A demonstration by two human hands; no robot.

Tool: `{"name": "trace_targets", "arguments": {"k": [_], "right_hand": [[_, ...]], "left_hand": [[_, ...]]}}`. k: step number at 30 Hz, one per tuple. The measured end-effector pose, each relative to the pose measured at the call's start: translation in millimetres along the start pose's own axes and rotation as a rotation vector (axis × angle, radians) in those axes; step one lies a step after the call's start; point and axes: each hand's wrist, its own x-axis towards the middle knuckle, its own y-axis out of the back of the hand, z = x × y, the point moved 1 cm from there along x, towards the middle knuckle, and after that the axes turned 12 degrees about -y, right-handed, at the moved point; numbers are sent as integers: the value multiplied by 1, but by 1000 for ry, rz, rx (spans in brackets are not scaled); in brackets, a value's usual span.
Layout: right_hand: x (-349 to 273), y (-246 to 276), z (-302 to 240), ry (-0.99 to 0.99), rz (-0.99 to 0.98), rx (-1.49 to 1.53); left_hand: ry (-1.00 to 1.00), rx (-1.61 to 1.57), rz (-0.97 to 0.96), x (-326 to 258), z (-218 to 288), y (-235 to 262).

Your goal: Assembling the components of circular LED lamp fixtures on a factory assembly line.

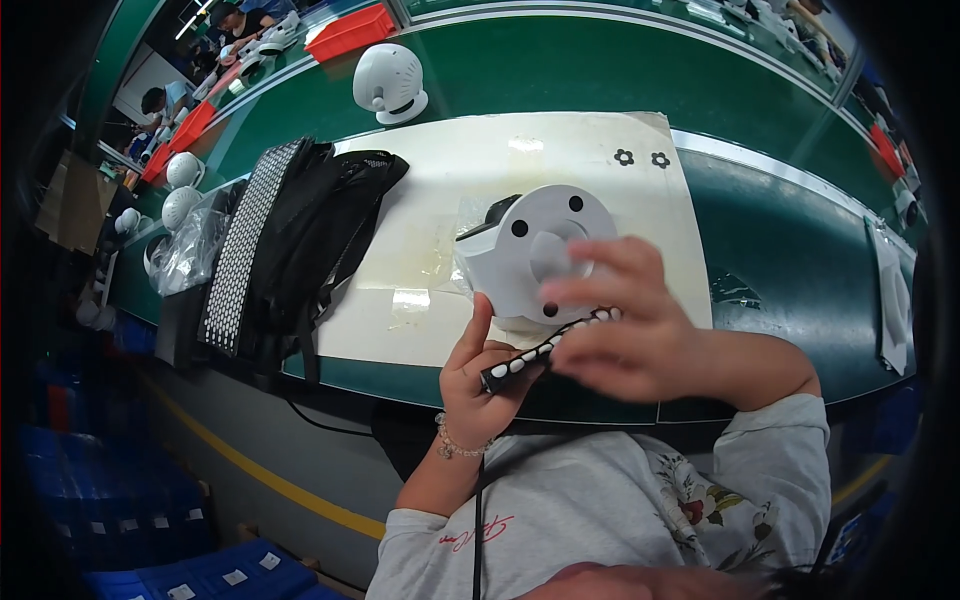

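A white rounded device (480, 262), probably a small camera, lies tipped on the board with its round base (545, 200) facing up toward me. Three black round pads show on the base; my right hand hides part of it. My left hand (478, 375) is closed around a black strip with white oval spots (515, 364), its thumb against the device's lower edge. Over the base and the strip's far end is my right hand (640, 330), fingers bent and blurred by motion. Whether it pinches anything small, I cannot make out.
A pale board (400, 240) lies on the green bench (770, 240). Black sheets with white spots (255, 240) are heaped at left, beside clear plastic bags (195, 245). Another white device (388, 82) stands behind; a red tray (350, 32) sits further back. Other people work at far left.
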Motion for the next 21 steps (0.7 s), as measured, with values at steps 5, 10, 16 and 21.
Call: {"name": "trace_targets", "arguments": {"k": [5,10,16,21], "right_hand": [[-7,12,37,-371,55,148],[-12,14,38,-395,10,158],[-25,17,37,-204,78,-186],[-29,20,26,36,106,-745]], "left_hand": [[34,-38,54,-1,-1,-3],[53,-35,80,-3,0,-4],[62,-45,101,-4,-1,-5],[54,-50,90,-3,0,-5]]}}
